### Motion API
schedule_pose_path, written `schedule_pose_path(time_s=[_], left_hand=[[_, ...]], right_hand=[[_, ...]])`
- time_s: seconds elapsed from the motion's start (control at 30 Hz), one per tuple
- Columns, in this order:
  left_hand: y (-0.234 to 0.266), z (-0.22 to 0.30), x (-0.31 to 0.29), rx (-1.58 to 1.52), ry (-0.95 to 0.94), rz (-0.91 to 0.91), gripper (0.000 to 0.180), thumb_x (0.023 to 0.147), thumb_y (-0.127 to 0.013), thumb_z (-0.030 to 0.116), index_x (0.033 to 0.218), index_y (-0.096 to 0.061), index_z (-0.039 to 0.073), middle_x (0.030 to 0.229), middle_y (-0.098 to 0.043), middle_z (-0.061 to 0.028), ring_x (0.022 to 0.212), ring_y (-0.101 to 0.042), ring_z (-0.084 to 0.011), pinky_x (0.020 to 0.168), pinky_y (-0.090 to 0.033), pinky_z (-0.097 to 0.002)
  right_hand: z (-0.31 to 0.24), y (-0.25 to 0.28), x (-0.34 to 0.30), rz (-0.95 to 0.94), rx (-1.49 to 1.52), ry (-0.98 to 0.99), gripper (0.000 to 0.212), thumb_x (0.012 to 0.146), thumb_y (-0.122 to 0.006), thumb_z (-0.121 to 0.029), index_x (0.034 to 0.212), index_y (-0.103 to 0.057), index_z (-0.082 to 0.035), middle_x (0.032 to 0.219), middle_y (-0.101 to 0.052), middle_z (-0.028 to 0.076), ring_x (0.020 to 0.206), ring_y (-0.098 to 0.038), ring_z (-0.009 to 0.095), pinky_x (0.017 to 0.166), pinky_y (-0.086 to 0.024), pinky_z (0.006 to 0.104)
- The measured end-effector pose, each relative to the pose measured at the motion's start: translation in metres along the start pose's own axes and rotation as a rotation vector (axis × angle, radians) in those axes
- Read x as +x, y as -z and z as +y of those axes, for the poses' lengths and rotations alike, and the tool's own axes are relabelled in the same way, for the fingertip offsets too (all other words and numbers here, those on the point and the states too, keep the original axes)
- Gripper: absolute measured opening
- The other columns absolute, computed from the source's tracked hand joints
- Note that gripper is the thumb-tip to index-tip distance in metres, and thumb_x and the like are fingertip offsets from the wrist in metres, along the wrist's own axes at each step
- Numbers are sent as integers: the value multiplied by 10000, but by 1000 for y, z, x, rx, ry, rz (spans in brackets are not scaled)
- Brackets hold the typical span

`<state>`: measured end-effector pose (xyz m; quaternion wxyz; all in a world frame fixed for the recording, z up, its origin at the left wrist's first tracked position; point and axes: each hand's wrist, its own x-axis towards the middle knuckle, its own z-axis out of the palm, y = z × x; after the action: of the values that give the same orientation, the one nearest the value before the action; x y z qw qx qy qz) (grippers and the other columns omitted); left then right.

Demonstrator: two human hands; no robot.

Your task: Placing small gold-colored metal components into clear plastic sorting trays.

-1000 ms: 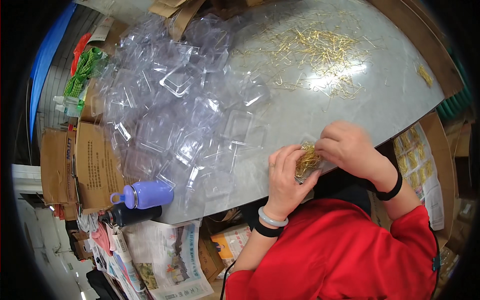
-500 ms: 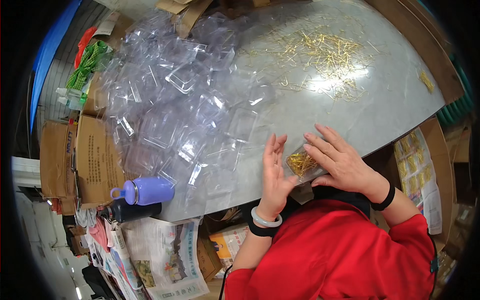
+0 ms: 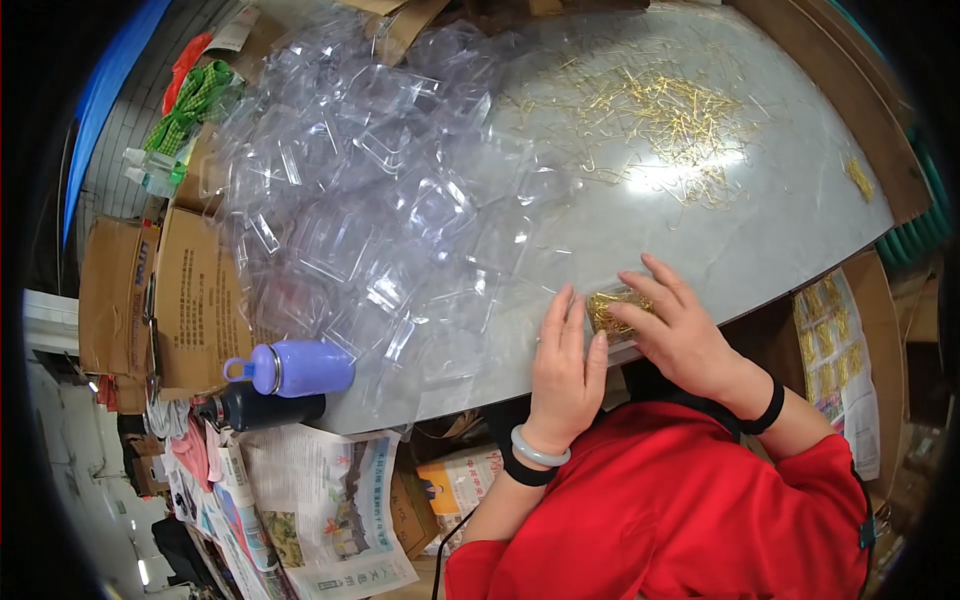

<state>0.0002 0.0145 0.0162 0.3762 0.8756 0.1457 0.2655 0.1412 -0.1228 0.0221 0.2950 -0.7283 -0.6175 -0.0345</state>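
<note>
A small clear plastic box point(image 3: 602, 310) filled with gold wire hooks lies at the table's near edge, between my two hands. My left hand point(image 3: 562, 385) stands upright along the box's left side, its fingers stretched out and holding nothing. From the right, my right hand point(image 3: 685, 335) reaches over the box with fingers spread; two fingertips lie across its right part and partly hide it. Farther back, a loose heap of gold wire hooks point(image 3: 660, 115) is spread over the grey table point(image 3: 790, 225).
Clear plastic boxes point(image 3: 340, 235) are piled over the table's left side. A purple bottle point(image 3: 305, 368) and a black bottle point(image 3: 265, 408) lie at the near left edge. Gold hooks form a small bunch point(image 3: 858, 178) at far right. A carton point(image 3: 860, 350) with packed hooks stands below right.
My left hand has turned more upright, its fingers drawing together beside the box. The right hand's fingers have spread farther over the box. The whole view has shifted slightly.
</note>
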Motion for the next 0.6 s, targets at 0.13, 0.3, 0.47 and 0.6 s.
schedule_pose_path(time_s=[0.13, 0.3, 0.47, 0.6], left_hand=[[-3, -2, 0, 177, -99, -41, 416, 984, -535, 121, 1349, -509, -78, 1434, -465, -259, 1304, -472, -425, 1085, -383, -444], [-1, 0, 0, 7, -31, -9, 407, 1000, -501, 108, 1367, -491, -67, 1418, -480, -251, 1303, -480, -407, 1084, -386, -440], [5, -1, 0, 17, -55, 50, 408, 1020, -459, 102, 1386, -463, -78, 1412, -480, -258, 1301, -483, -405, 1084, -388, -435], [2, -3, 3, 14, -90, 12, 423, 1019, -468, 100, 1404, -449, -73, 1416, -475, -258, 1302, -482, -412, 1087, -387, -437]], right_hand=[[1, -2, 0, 78, 150, -35, 640, 704, -766, -48, 1306, -551, -62, 1413, -478, 172, 1347, -414, 425, 1120, -377, 525], [1, 3, 4, -27, -42, 2, 659, 691, -773, -68, 1303, -535, -11, 1401, -488, 177, 1335, -431, 407, 1135, -366, 522], [-4, 5, 8, -85, -80, 5, 714, 705, -784, -117, 1349, -496, -13, 1404, -490, 174, 1338, -431, 384, 1133, -365, 513], [-1, 15, 12, -54, 304, -83, 722, 760, -782, -124, 1394, -453, -22, 1391, -500, 174, 1333, -432, 377, 1128, -371, 467]])
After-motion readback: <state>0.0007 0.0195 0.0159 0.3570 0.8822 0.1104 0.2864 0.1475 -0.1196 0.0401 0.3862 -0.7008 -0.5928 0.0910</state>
